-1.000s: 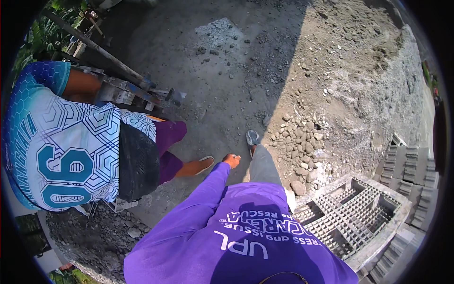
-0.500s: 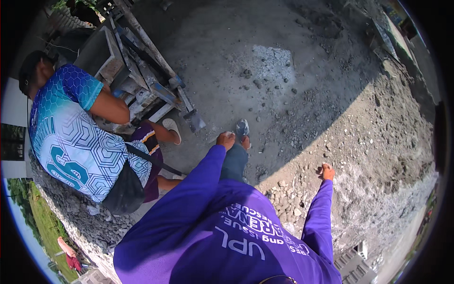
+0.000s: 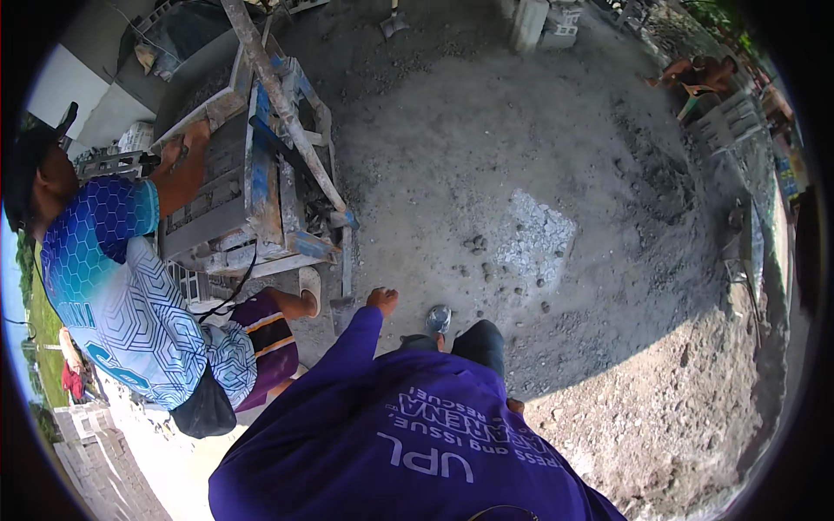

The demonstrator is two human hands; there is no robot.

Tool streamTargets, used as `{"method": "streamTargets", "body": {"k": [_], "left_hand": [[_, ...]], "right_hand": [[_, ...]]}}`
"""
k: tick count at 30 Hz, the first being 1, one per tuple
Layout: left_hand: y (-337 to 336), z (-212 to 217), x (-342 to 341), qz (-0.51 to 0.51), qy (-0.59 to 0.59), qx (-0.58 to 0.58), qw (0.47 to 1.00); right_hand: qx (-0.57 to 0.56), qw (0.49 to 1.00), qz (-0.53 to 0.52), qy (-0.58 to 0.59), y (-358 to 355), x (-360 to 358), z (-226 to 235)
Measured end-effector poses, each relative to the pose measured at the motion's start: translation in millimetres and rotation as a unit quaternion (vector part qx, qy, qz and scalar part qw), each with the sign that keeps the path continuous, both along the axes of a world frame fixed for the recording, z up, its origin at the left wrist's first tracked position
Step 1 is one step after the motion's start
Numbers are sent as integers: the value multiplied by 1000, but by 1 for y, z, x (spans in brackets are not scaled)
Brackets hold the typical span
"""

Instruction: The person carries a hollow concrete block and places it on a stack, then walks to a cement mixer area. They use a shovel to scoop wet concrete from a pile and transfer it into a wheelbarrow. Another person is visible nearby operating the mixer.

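Note:
My left hand (image 3: 382, 301) hangs in front of me at the end of a purple sleeve. Its fingers are curled in, and nothing shows in them. Nearest to it are the flat metal blade of a tool (image 3: 344, 314) on the ground and my grey-smeared shoe (image 3: 440, 319). Only a small part of my right hand (image 3: 516, 405) shows beside my purple shirt (image 3: 434, 425); its fingers are hidden. To the left a person (image 3: 130, 286) in a patterned blue and white jersey leans over a wooden-framed machine (image 3: 261, 200), both hands at its grey, material-filled top.
A pale powdery patch (image 3: 534, 239) with small lumps lies on the grey ground ahead. Sunlit gravel (image 3: 660, 417) spreads on the right. A shovel (image 3: 393, 24) and concrete blocks (image 3: 560, 26) are at the far side. Another person (image 3: 704, 74) sits far right.
My view has swung so more far ground shows. My right hand has dropped back beside my shirt. The person on the left has raised their arms to the machine's top.

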State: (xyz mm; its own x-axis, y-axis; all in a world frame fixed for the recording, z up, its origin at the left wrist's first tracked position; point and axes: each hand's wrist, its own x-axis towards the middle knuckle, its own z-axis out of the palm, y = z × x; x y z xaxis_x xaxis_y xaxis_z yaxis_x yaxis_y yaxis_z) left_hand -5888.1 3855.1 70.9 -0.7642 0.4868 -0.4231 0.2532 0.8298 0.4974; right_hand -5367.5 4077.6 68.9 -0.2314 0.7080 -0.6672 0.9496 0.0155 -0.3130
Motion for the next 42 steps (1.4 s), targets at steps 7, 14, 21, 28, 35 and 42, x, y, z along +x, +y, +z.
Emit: {"method": "streamTargets", "body": {"k": [7,14,21,28,35,42], "left_hand": [[201,57,-49,168,-155,70,971],[277,12,-155,159,-242,-62,955],[342,45,-235,367,-233,82,897],[463,103,-310,544,-326,146,760],[500,38,-393,610,-352,97,703],[547,58,-600,609,-335,185,694]], "right_hand": [[52,983,136,114,203,-122,7],[-176,983,42,15,453,-295,31],[-345,927,-112,96,752,-556,36],[-136,981,86,112,845,-872,121],[-92,935,222,262,788,-1012,99],[-186,920,339,-64,816,-1032,92]]}}
